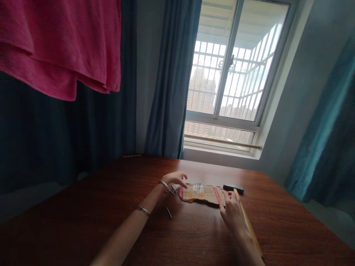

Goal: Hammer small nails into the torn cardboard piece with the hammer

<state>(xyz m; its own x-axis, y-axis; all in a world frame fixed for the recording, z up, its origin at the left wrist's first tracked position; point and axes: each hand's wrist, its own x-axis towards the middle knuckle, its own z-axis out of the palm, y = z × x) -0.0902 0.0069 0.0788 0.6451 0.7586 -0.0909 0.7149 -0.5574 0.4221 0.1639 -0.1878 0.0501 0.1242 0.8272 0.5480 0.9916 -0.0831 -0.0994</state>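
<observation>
A flat, dotted tan piece with red edges (203, 194) lies on the brown wooden table (83, 221), with several thin metal nails (198, 184) standing up in it. My left hand (176, 178) hovers at its left end, fingers curled loosely and apart, holding nothing I can see. My right hand (232, 210) rests at the piece's right end and is closed around a long wooden handle (249, 227) that runs back along my forearm. A loose nail (169, 212) lies on the table below my left wrist.
A small black block (233, 188) sits just right of the dotted piece. Behind the table are a barred window (230, 74), blue curtains (172, 81) on both sides, and a pink cloth (61, 40) hanging at the upper left.
</observation>
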